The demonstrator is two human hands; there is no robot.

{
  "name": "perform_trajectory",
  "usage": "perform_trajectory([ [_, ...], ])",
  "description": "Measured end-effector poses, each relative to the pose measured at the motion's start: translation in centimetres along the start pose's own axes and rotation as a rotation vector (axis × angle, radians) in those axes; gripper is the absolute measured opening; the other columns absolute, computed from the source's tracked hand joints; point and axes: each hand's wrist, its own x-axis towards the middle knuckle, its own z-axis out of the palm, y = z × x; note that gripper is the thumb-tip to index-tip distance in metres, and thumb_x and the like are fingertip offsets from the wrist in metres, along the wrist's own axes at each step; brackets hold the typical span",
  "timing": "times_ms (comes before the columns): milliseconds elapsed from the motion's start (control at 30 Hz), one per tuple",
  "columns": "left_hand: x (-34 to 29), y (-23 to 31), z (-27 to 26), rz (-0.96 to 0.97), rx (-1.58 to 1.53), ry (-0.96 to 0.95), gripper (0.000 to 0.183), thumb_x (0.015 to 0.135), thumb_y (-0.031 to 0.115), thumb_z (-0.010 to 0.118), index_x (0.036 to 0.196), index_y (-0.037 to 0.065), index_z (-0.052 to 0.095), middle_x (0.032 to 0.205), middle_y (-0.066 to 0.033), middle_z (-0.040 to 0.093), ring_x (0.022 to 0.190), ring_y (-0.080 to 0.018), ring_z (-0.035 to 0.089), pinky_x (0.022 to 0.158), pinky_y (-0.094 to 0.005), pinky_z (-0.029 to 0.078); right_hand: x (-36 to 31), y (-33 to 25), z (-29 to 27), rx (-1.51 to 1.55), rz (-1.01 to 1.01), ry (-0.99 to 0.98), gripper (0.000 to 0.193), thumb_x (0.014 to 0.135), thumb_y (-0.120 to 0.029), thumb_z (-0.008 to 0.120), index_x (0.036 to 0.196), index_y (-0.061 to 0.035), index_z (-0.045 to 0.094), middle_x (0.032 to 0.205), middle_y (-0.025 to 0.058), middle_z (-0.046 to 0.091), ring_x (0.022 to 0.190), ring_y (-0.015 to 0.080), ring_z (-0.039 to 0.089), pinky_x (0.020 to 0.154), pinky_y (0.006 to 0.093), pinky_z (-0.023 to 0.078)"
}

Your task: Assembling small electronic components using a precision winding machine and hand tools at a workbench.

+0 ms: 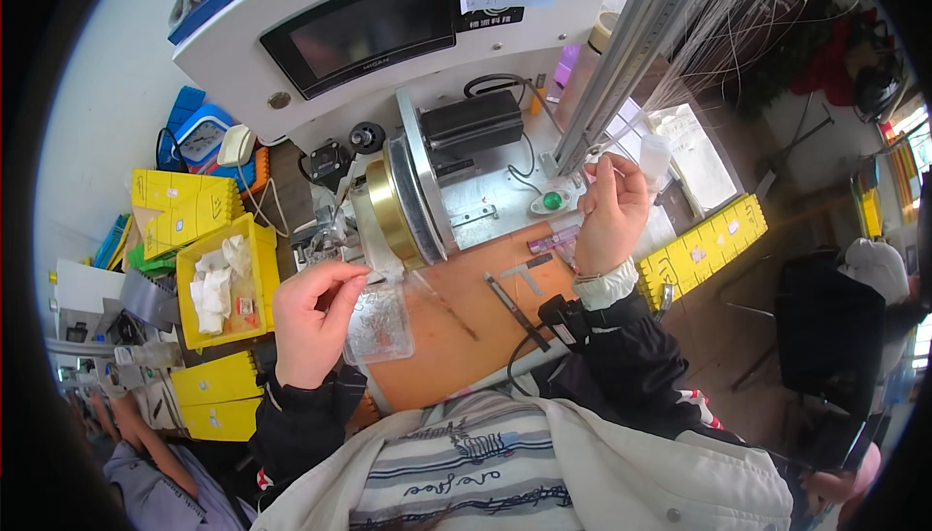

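My left hand [313, 325] is closed in a pinch, thumb against forefinger, above the left edge of a clear plastic tray [386, 348]. Something thin and pale may stick out at its fingertips, too small to name. Small shiny bits lie in the tray. My right hand [615, 213] is raised beside a metal upright [621, 65], its thumb and fingers also pinched; I cannot make out what is in them. Between the hands stands a machine with a brass-coloured wheel [388, 211] and a black motor [473, 131]. A green button [552, 201] sits left of my right hand.
On the brown work board [427, 371] lie a dark pen-like tool [515, 306], a small metal square [525, 274] and a thin stick [447, 306]. A yellow bin [264, 283] with crumpled tissue stands left. A yellow strip [707, 248] is at right. Thin wires [723, 41] hang upper right.
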Motion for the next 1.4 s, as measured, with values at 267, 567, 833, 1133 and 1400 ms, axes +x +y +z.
perform_trajectory([
  [267,-0.1,0.2,0.0,-0.003,0.092,0.047,0.007,0.089,0.002,0.068,0.095,-0.001,0.071,0.077,-0.0058,0.066,0.061,-0.0092,0.055,0.057,-0.023,0.042,0.6,1.2,0.3,-0.08,0.023,0.047,0.013,0.097,-0.01,0.063,0.102,0.0014,0.058,0.085,0.0062,0.069,0.056,0.0027,0.048,0.051,0.0187,0.036],
  [567,-0.2,-0.8,-0.7,-0.034,0.051,0.083,0.007,0.09,0.001,0.067,0.095,-0.002,0.07,0.075,-0.0042,0.064,0.06,-0.0077,0.052,0.055,-0.0224,0.04,0.8,1.7,0.3,-0.202,-0.105,0.005,0.011,0.093,-0.004,0.066,0.094,0.0041,0.058,0.085,0.0082,0.069,0.074,0.0084,0.065,0.064,0.0192,0.048],
  [833,-0.3,-1.8,-1.0,-0.08,-0.059,0.148,0.007,0.091,0.0,0.065,0.095,-0.002,0.071,0.071,-0.0005,0.062,0.057,-0.0051,0.047,0.052,-0.0213,0.036,0.2,0.6,1.6,-0.254,-0.11,-0.051,0.012,0.093,-0.002,0.067,0.09,0.0054,0.059,0.087,0.0103,0.069,0.076,0.0104,0.068,0.066,0.0199,0.05],
  [1133,0.1,-2.9,-1.9,-0.137,-0.178,0.222,0.008,0.09,0.0,0.067,0.096,-0.002,0.072,0.071,0.0022,0.06,0.058,-0.0029,0.049,0.052,-0.018,0.036,-1.3,0.1,1.6,0.212,0.453,-0.139,0.007,0.097,-0.014,0.065,0.099,-0.007,0.064,0.1,0.0054,0.069,0.054,0.0025,0.04,0.049,0.0199,0.032],
  [1400,0.5,-5.3,-3.9,-0.168,-0.242,0.263,0.005,0.092,0.003,0.068,0.094,-0.001,0.07,0.066,0.0048,0.058,0.056,-0.0009,0.048,0.051,-0.0177,0.035,-2.6,-0.2,3.6,0.108,0.551,-0.328,0.005,0.098,-0.014,0.063,0.099,-0.0091,0.062,0.092,-0.0014,0.062,0.056,0.0022,0.038,0.049,0.0198,0.029],
])
